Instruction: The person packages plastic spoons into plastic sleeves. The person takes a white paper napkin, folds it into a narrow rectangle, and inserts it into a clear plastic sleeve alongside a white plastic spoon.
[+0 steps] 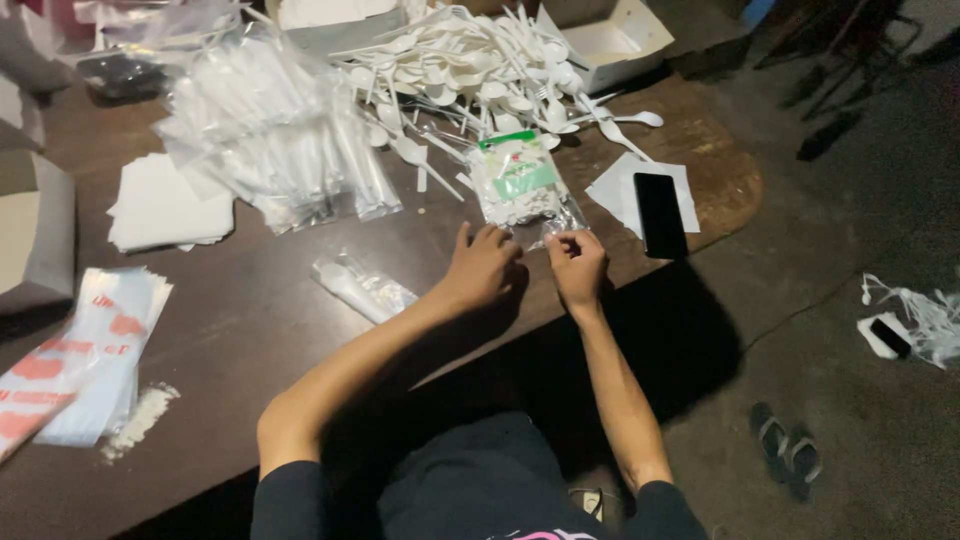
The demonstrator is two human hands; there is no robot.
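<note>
My left hand (484, 262) and my right hand (576, 262) rest close together at the table's near edge, fingers pinching a small clear plastic sleeve (556, 224). Just beyond them lies a clear bag (516, 180) of small white packets with a green-and-white header. Farther back sits a heap of loose white plastic spoons and forks (478, 70). A sealed clear cutlery pack (362, 288) lies left of my left hand.
A pile of filled clear packs (275, 135) and a stack of white napkins (165, 205) sit at left. A black phone (660, 213) lies on white paper at right. Red-printed bags (85, 350) are near left. An open white box (615, 40) stands behind. Sandals (785, 450) are on the floor.
</note>
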